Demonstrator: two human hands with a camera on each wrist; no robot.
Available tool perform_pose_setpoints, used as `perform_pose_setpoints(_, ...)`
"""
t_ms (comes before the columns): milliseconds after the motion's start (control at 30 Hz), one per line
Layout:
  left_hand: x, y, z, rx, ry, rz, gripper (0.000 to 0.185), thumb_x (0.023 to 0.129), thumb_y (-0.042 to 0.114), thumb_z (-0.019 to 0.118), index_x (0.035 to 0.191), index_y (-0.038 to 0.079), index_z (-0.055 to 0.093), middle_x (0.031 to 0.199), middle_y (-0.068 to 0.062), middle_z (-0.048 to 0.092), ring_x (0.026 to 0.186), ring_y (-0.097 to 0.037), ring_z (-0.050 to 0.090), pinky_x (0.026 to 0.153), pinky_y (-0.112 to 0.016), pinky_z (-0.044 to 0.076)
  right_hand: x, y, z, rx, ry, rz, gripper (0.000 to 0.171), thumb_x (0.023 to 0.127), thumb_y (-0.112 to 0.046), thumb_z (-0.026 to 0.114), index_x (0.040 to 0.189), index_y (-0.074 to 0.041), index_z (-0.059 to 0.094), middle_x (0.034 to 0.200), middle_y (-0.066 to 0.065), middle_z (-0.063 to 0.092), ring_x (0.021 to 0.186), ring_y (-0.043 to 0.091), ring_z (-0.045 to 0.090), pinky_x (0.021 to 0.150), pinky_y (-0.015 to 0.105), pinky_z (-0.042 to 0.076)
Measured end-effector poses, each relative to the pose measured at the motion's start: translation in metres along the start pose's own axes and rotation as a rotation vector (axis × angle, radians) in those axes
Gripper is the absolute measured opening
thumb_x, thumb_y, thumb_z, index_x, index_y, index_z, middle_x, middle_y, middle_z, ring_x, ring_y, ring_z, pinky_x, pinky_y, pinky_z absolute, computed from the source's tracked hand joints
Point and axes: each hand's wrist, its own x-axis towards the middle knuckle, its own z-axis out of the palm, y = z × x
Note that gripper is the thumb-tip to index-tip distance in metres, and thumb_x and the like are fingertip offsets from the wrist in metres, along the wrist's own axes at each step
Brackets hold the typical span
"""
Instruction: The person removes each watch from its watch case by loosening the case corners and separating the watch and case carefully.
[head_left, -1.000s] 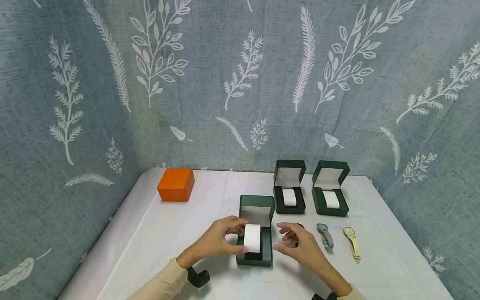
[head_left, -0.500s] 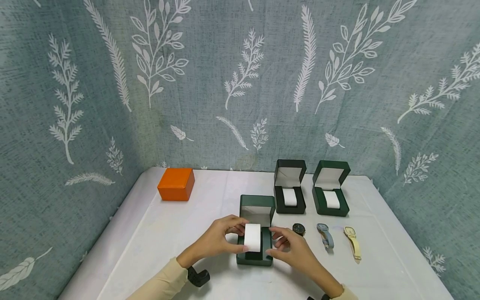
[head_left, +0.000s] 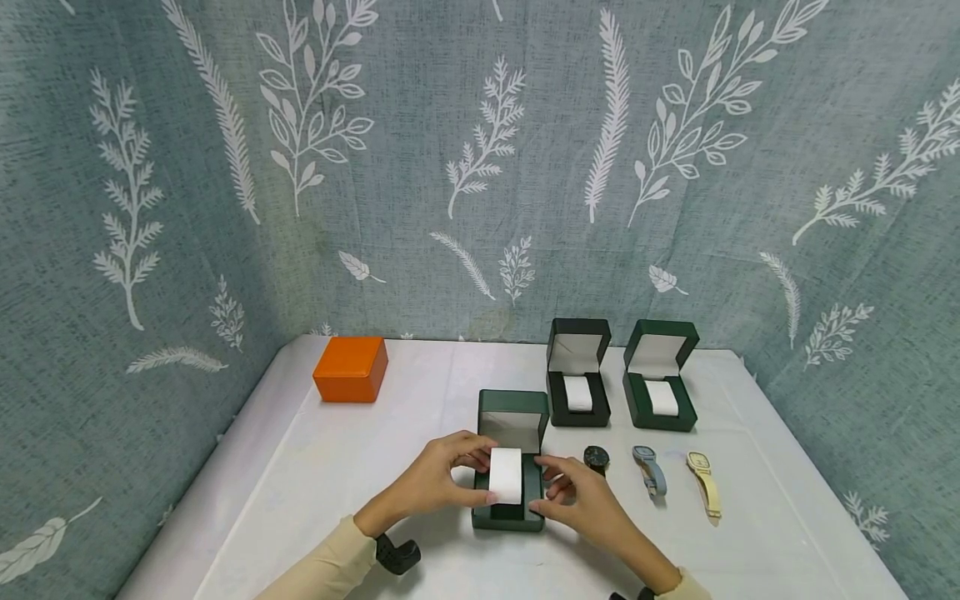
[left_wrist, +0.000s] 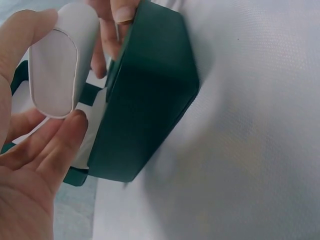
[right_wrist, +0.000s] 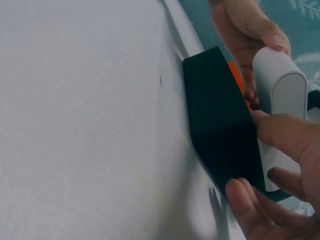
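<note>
A dark green watch box (head_left: 514, 401) stands with its lid up on the table before me. My left hand (head_left: 431, 477) pinches a white watch cushion (head_left: 506, 477) between thumb and fingers, raised over the box's open base. In the left wrist view the cushion's oval end (left_wrist: 53, 75) faces the camera. My right hand (head_left: 588, 500) is at the right wall of the box, thumb and fingers curved about it. The right wrist view puts that thumb (right_wrist: 282, 132) at the front rim, just below the cushion, with other fingertips against the side. Part of the box's inside is hidden by the cushion.
Right of the hands lie a black watch (head_left: 596, 457), a blue watch (head_left: 650, 472) and a gold watch (head_left: 703, 481). Behind them stand a black watch box (head_left: 579, 332) and a green one (head_left: 663, 332), both with cushions inside. A closed orange box (head_left: 351, 368) sits at back left.
My right hand has moved left from beside the box onto its right wall, uncovering the black watch. My left hand and the cushion have stayed nearly still.
</note>
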Motion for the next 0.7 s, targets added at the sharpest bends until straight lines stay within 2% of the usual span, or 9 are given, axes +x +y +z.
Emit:
perform_pose_setpoints(333,-0.0002,-0.001,0.004,0.161,0.015,0.045,0.063,0.08,0.036,0.091,0.132,0.01,0.066,0.117,0.005,0.064,0.1,-0.011,0.066,0.09,-0.032,0.057,0.0006,0.0015,-0.0008,-0.02,-0.031,0.022,0.064,0.086,-0.033,0.085,0.138,-0.003,0.063,0.106,0.004,0.065,0.085,0.011,0.065,0.075,0.025,0.058)
perform_pose_setpoints(567,-0.0005,-0.0045,0.0077,0.255,0.022,0.011,0.066,0.081,0.046,0.088,0.133,0.013,0.066,0.12,0.006,0.062,0.106,-0.012,0.062,0.092,-0.038,0.056,0.0,0.0014,-0.0009,-0.014,-0.036,0.029,0.064,0.087,-0.034,0.085,0.139,-0.005,0.063,0.108,0.005,0.064,0.086,0.012,0.065,0.075,0.025,0.058)
perform_pose_setpoints(700,-0.0011,-0.0045,0.0088,0.312,0.03,0.014,0.065,0.081,0.048,0.087,0.133,0.014,0.067,0.12,0.005,0.063,0.106,-0.012,0.06,0.09,-0.039,0.057,-0.0005,0.0015,-0.0007,-0.012,-0.033,0.022,0.064,0.087,-0.034,0.085,0.139,-0.005,0.063,0.108,0.005,0.064,0.086,0.011,0.065,0.075,0.025,0.058)
